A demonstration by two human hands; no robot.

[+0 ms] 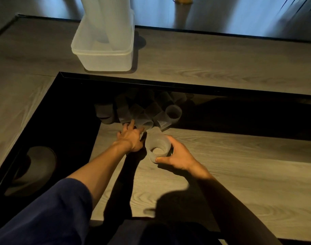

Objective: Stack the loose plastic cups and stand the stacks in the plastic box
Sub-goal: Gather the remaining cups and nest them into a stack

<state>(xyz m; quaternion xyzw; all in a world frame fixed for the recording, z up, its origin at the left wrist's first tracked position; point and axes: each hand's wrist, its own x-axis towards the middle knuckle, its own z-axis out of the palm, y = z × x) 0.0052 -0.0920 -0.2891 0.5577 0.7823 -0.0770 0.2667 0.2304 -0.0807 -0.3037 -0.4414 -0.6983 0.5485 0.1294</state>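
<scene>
A dark navy blue sleeve (50, 213) of soft, creased cloth covers the left arm at the lower left of the frame, ending near the elbow. The forearm beyond it, the left hand (131, 138) and the right hand (176, 156) are bare. Dark clothing (151, 232) shows at bottom centre.

Loose cups (142, 114) sit in a touching clump at the far edge of the near table (230, 174), left of centre. Some lie on their sides, some stand upright, and there are no finger gaps inside the clump. Access is from the near side only. Left hand (131, 137) sits at the clump's near left, right hand (177, 158) with ribbed cup (157, 147) just near of the clump, narrow gap between the hands. Table right of the hands is open wood. Beyond the clump is a black glossy band (239, 110), level unclear, then bare counter (204, 64) up to the plastic box (101, 52). Tall stacks (114, 22) fill the box's far right. Its near left part is free, open from above.
</scene>
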